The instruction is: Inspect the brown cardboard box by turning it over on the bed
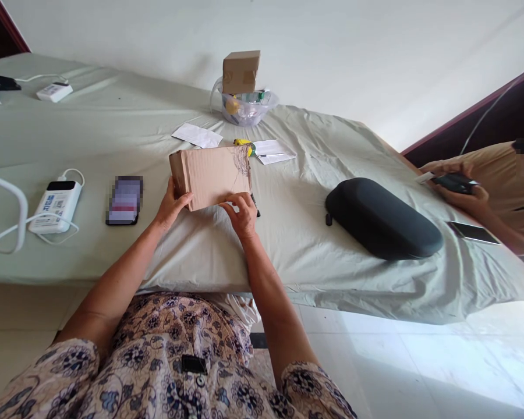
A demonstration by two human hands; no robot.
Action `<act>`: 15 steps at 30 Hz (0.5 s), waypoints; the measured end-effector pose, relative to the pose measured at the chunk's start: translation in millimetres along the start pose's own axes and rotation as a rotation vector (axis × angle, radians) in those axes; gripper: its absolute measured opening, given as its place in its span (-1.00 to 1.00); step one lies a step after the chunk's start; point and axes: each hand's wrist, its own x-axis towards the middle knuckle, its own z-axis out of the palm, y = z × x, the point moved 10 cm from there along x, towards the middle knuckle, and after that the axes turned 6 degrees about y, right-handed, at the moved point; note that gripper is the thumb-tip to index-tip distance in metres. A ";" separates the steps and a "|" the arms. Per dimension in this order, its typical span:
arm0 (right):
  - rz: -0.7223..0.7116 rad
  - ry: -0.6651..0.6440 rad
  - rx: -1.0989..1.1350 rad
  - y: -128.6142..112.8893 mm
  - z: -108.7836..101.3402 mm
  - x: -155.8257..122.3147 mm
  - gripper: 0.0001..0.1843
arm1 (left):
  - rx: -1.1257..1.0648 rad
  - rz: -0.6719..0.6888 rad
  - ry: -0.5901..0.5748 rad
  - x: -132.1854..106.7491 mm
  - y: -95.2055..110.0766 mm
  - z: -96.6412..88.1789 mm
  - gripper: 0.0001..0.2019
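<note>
A small brown cardboard box (212, 177) is tilted up in front of me, dark thin scribble-like lines at its upper right corner. My left hand (172, 206) grips its left end, thumb on the front face. At the lower right edge, my right hand (243, 215) has its fingers curled against the box. Part of a black slim object (257, 206) shows beside that hand; its kind is hidden. Just behind the box lies a yellow and green object (243, 142), partly covered. White papers (197, 135) lie beyond, one with a pen (271, 155) on it.
A clear plastic basket (244, 113) with another cardboard box (241, 73) on top stands by the wall. Left are a phone (124, 199) and a white corded device (56, 206). Right are a black case (382, 218), another phone (474, 233) and another person's hands (463, 195) holding a dark object.
</note>
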 end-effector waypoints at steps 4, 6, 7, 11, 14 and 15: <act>0.084 0.116 0.019 22.6 -25.0 7.0 -0.68 | -0.107 -0.159 -0.042 6.3 -16.8 -10.6 -0.19; 0.161 0.179 0.017 37.1 -37.3 8.5 -0.68 | -0.105 -0.200 -0.038 8.1 -21.5 -16.2 -0.20; 0.206 0.196 0.019 44.3 -41.1 8.5 -0.68 | -0.105 -0.212 -0.045 8.5 -22.8 -17.2 -0.21; 0.397 0.169 0.150 68.1 -35.7 4.7 -0.67 | -0.139 -0.213 -0.105 8.5 -21.8 -13.6 -0.18; 0.501 0.154 0.286 77.2 -25.6 1.1 -0.64 | -0.174 -0.184 -0.144 9.0 -18.9 -11.6 -0.09; 0.524 0.158 0.313 79.2 -23.8 0.4 -0.62 | -0.179 -0.171 -0.161 9.1 -17.7 -11.0 -0.05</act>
